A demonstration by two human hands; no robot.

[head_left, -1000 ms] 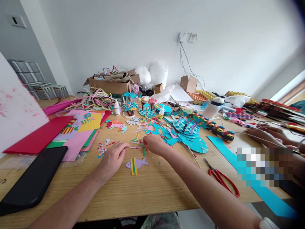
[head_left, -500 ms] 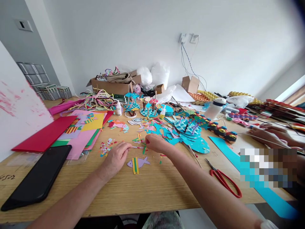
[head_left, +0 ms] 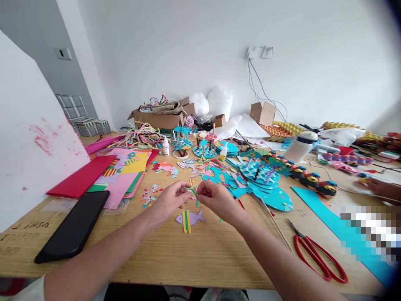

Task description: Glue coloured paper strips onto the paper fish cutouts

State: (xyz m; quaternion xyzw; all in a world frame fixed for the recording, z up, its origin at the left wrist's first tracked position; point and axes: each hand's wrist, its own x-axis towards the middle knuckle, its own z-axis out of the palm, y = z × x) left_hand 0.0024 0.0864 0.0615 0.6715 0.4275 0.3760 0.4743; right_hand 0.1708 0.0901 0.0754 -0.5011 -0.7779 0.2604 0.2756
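Observation:
My left hand [head_left: 173, 195] and my right hand [head_left: 216, 198] are close together above the middle of the table, fingers pinched. A thin green paper strip [head_left: 194, 191] spans the small gap between their fingertips, and both hands grip it. Just below them lies a purple paper fish [head_left: 197, 218] with yellow and green strips across its body; the strip ends stick out past its lower edge. Small paper scraps [head_left: 150, 195] are scattered left of my left hand.
Red-handled scissors [head_left: 319, 255] and a thin stick [head_left: 277, 225] lie at right, near a long blue paper strip [head_left: 326, 221]. Blue paper pieces [head_left: 272, 196] and glue bottles [head_left: 166, 146] stand behind. A black phone [head_left: 73, 225] lies left. Another person's hand [head_left: 380, 188] is far right.
My hands have come together and lifted off the tabletop, with the green strip now between them. The view has shifted left. The other person's hands have moved rightward, partly out of view.

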